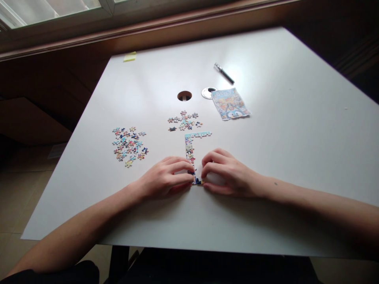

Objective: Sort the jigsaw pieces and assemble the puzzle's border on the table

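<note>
A partly joined jigsaw puzzle border (pixel 189 152) lies on the white table, with a short row along its far end and a column running toward me. At the near end of this column, my left hand (pixel 167 175) has its bent fingertips closed on the strip's left side. Facing it from the right, my right hand (pixel 226 173) curls its fingers and thumb together at a small dark blue puzzle piece (pixel 198 181) at the bottom corner. Fingers partly cover that piece, so its exact fit against the column is hard to see.
Loose puzzle pieces form a pile (pixel 128 144) at the left and a smaller group (pixel 184 120) beyond the border. Farther back are a picture sheet (pixel 231 103), a round cover (pixel 207 92), a marker (pixel 224 73), a table hole (pixel 184 96) and a yellow sticky note (pixel 129 56).
</note>
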Demonstrator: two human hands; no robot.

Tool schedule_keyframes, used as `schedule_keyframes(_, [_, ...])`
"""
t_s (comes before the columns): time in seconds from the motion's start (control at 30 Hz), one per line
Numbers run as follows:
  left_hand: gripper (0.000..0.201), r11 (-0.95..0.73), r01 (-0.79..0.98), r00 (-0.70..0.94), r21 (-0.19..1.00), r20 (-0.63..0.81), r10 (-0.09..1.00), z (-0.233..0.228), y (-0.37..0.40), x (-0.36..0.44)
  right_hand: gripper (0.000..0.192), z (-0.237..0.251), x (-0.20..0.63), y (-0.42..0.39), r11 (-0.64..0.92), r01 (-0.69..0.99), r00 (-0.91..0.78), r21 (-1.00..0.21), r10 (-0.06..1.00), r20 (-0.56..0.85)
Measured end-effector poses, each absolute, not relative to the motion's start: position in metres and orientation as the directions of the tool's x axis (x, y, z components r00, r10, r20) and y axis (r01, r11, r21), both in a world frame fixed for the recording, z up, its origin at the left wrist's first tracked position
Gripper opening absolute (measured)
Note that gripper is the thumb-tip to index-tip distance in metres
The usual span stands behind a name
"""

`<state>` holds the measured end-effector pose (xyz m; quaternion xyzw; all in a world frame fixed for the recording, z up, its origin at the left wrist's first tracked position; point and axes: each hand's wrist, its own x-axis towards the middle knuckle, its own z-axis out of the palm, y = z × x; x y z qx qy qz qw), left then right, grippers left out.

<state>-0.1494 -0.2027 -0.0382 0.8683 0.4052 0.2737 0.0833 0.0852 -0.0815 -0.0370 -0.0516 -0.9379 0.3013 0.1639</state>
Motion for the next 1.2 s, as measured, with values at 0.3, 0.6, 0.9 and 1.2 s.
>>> schedule_keyframes(0.3, [0.01, -0.66, 0.659, 0.527, 0.361, 0.405, 0.747, -0.0375, -0.2021, -0.1494, 0.011, -0.0402, 0.0861, -0.0812, 0.818, -0.005, -0.942, -0.575, 0.19, 0.278])
schedule_keyframes(0.6, [0.012, -0.662, 0.655, 0.528, 0.364, 0.407, 0.746, -0.0375, -0.2021, -0.1494, 0.01, -0.0354, 0.0862, -0.0815, 0.8, -0.036, -0.933, -0.599, 0.189, 0.308])
schedule_keyframes(0.9, [0.013, -0.658, 0.658, 0.517, 0.366, 0.415, 0.749, -0.0384, -0.2027, -0.1493, 0.011, -0.0357, 0.0876, -0.0802, 0.807, -0.11, -0.915, -0.581, 0.145, 0.375])
schedule_keyframes(1.2, [0.013, -0.657, 0.656, 0.519, 0.372, 0.409, 0.75, -0.0372, -0.2021, -0.149, 0.012, -0.0354, 0.0875, -0.0801, 0.812, -0.104, -0.923, -0.575, 0.137, 0.36])
